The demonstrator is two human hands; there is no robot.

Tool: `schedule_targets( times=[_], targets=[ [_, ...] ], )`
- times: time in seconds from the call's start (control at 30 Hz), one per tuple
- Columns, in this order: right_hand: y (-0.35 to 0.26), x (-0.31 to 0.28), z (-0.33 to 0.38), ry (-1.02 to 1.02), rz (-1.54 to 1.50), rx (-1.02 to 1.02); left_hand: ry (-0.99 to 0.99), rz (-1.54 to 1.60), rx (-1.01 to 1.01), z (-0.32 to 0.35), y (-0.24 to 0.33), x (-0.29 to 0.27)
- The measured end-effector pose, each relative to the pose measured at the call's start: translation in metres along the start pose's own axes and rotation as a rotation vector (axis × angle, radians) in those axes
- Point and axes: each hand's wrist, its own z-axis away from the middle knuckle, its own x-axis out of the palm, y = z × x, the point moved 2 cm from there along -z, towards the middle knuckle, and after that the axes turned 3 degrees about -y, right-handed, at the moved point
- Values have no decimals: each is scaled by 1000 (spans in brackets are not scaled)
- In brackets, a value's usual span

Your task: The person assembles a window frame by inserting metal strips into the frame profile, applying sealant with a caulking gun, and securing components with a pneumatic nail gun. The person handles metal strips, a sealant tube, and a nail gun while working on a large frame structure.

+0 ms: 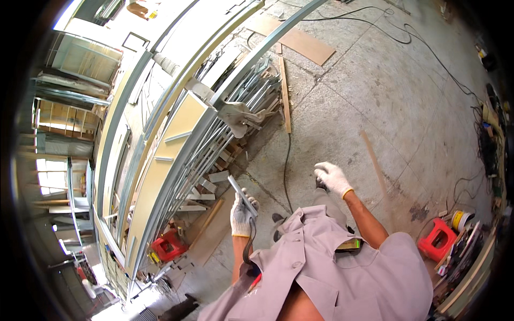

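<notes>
My left hand point(242, 216), in a white knit glove, is closed around a short grey metal strip point(240, 193). The strip slants up and to the left out of the fingers. A dark hose or cable point(249, 245) hangs just below this hand; whether it joins the strip I cannot tell. My right hand point(333, 178), gloved the same way, is held out over the concrete floor with its fingers loosely extended and nothing seen in them. Left of my left hand, a long stack of metal profiles point(184, 142) lies along a pale yellow beam point(179, 124).
A white cloth or glove point(238, 117) hangs at the stack's end. Red plastic stools or stands sit at left point(169, 244) and right point(436, 239). A dark cable point(288, 166) crosses the floor ahead. Wooden boards point(305, 44) lie farther off; clutter lines the right edge.
</notes>
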Motion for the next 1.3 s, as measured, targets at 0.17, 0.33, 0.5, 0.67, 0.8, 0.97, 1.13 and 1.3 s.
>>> schedule_targets(
  times=[0.17,0.33,0.5,0.67,0.8,0.97,1.13,1.3],
  targets=[
    [8,-134,-44,269,20,-146,50,-103,-56,-50,-27,70],
    [10,-197,-72,381,-319,-15,-1,50,-10,-82,-34,109],
    [18,-173,-121,125,-303,-17,127,47,99,-93,-28,120],
    [-50,-111,-165,-131,-122,42,-31,154,251,-145,-13,104],
    [-102,-93,-213,-329,16,-16,-36,189,357,-177,15,128],
    [-156,-103,-278,-396,142,-84,-127,263,485,-183,37,168],
    [-176,-75,-336,-622,285,-110,61,303,658,-164,53,137],
    [-202,-7,-349,-912,523,-273,133,543,862,-108,9,99]
  ],
)
